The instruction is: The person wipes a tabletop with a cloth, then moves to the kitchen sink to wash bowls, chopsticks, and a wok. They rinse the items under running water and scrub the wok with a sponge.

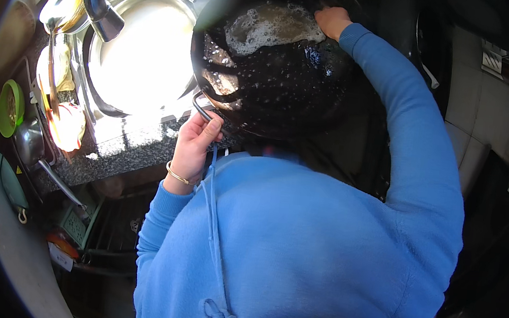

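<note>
A large black wok (284, 88) sits tilted beside the sink, its inner wall wet and dotted with droplets. Bubbly grey suds (271, 29) have pooled toward its far side. My left hand (196, 137) grips the bent metal handle (202, 109) at the wok's near left edge. Inside the wok, at the right end of the suds, my right hand (333, 21) is curled against the wall with its fingers turned away. Whether it holds something is hidden.
A steel sink basin (145, 52), glaring with sunlight, lies left under a black faucet (99, 6). The granite counter (131, 151) carries a green bowl (10, 108), a metal pan (30, 141) with protruding handle, and a ladle (52, 66). A green basket (79, 218) stands lower down.
</note>
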The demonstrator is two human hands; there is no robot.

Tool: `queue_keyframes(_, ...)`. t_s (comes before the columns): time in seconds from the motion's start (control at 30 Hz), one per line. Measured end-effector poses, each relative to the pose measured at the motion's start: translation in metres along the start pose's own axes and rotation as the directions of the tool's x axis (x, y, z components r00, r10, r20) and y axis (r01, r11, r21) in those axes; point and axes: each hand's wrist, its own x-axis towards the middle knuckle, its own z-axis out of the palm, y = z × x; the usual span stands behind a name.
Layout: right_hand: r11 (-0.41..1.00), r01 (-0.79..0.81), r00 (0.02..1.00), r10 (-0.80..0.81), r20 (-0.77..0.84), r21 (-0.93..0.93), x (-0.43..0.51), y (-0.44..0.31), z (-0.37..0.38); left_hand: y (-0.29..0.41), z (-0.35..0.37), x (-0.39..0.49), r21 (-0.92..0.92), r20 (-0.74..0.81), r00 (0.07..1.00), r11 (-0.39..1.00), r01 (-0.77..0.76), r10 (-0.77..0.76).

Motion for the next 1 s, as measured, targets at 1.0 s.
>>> queue_keyframes(1.0, 0.975, 0.111, 0.961, -0.056, -0.272, 0.19, 0.035, -0.026, 0.008, 0.006, 0.0, 0.002, 0.001, 0.02, 0.999, 0.999, 0.034, -0.034)
